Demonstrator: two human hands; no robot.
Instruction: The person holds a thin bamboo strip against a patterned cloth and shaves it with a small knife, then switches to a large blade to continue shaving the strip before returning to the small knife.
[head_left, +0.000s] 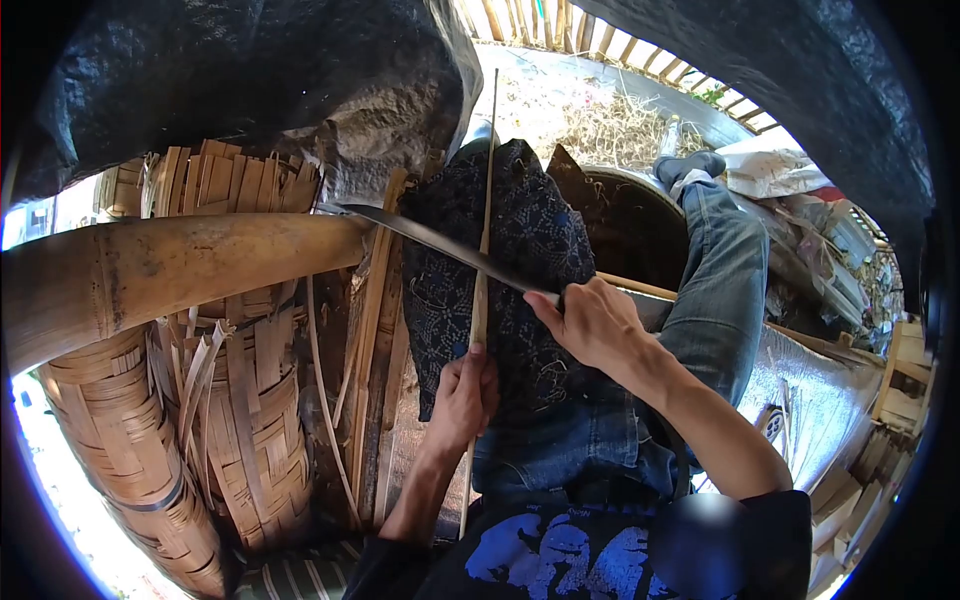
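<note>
My left hand (464, 396) is closed around a long thin bamboo strip (487, 210), which runs up from my lap and away from me. In my right hand (600, 322) is the handle of a long-bladed knife (430, 236). Its blade points to the upper left and crosses the strip a little above my left hand. Beneath both lies a dark patterned cloth (545, 235), draped over my lap and leg. The knife's handle is mostly hidden by my fingers.
A thick bamboo pole (180, 268) reaches in from the left, near the knife tip. Below and behind it stand woven bamboo baskets (255, 430). Upright bamboo slats (375, 360) are left of my lap. A dark round container (640, 225) sits beyond my right knee, and dark sheeting (250, 80) hangs above.
</note>
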